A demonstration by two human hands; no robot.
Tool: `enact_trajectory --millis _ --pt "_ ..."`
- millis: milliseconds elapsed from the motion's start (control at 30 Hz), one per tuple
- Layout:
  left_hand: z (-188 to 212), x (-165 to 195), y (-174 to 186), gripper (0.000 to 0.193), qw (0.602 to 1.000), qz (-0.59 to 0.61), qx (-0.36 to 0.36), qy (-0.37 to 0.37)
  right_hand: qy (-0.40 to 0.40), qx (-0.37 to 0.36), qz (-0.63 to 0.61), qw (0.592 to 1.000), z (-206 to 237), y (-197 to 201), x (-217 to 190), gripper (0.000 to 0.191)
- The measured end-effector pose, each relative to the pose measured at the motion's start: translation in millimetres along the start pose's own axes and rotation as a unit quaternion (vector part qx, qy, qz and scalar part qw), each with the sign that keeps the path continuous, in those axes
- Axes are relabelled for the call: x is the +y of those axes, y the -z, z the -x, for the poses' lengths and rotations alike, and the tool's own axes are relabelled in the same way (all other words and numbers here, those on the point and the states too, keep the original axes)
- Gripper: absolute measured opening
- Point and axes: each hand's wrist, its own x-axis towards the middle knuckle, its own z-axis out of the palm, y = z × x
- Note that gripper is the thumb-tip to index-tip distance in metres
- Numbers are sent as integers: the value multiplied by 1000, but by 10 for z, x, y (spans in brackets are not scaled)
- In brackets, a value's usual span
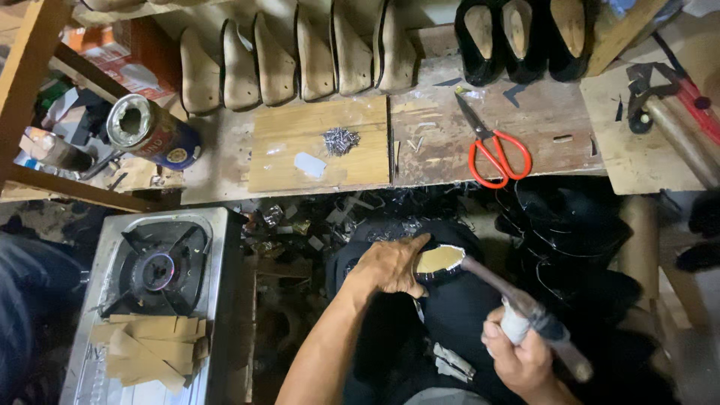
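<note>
Gripping a black shoe (439,262) with its tan sole up, the left hand (390,266) steadies it while the right hand (521,352) clasps a hammer (517,304).

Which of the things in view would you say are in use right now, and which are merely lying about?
In use:
- left hand steadying the shoe
- right hand with hammer

Lying about:
- red scissors
- nail pile
- tin can
- gas stove
- wooden lasts

Workbench (555,120): scissors (495,150), probably tacks (340,139)
</note>
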Motion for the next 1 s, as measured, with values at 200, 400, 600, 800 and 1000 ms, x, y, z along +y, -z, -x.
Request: enact_trajectory --millis 200,400,600,800,1000 --pt "-5 -4 53 122 999 36 -24 27 -159 -115 24 980 -158 -44 3 24" --pt "-12 22 36 125 1000 13 -9 10 -161 -106 -39 980 -124 -76 -23 24" --pt "157 164 -154 123 998 -37 55 20 -254 -125 38 958 -644 -44 69 42" --pt "406 415 -523 106 953 -186 237 17 -3 -85 146 986 -1542 -168 230 54" --pt "702 438 -569 83 940 65 331 -60 34 -180 306 934 -2188 -494 221 54"
